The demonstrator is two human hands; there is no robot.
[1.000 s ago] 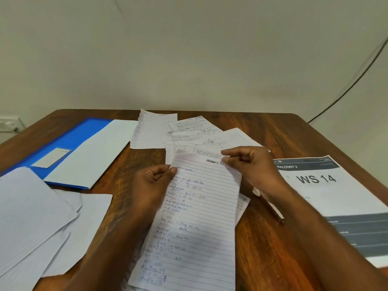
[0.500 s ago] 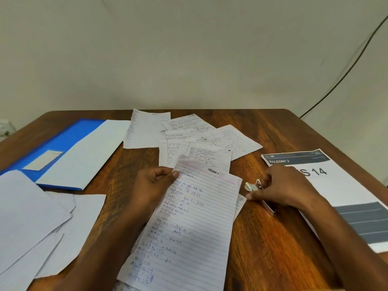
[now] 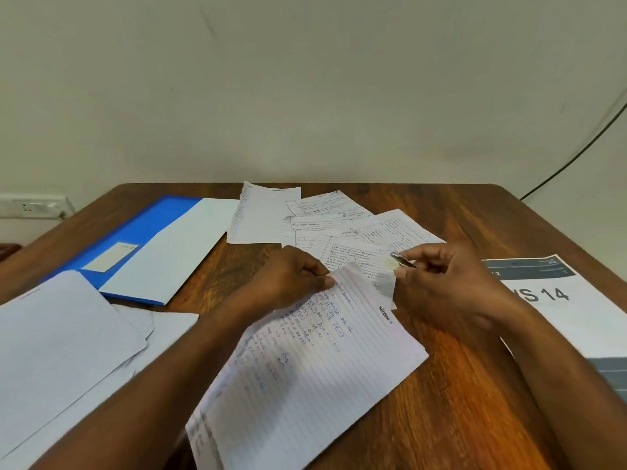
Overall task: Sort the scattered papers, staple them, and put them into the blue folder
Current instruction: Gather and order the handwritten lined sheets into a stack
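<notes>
My left hand [image 3: 288, 281] pinches the top left corner of a lined, handwritten stack of papers [image 3: 305, 374] that lies slanted on the wooden table [image 3: 458, 418]. My right hand [image 3: 448, 283] grips a small metal stapler [image 3: 398, 261] just above the stack's top right corner. More handwritten sheets [image 3: 339, 225] lie scattered behind the hands. The blue folder [image 3: 142, 232] lies open at the back left with a white sheet [image 3: 176, 252] on it.
A pile of lined sheets [image 3: 61, 347] lies at the near left. A printed sheet marked "WS 14" [image 3: 559, 300] lies at the right. A wall socket [image 3: 30, 206] sits at the far left, and a black cable [image 3: 576, 154] runs down the wall at right.
My right hand left the stack's top edge, took the stapler from the table at the right, and brought it up to the stack's top right corner. The left hand kept its hold.
</notes>
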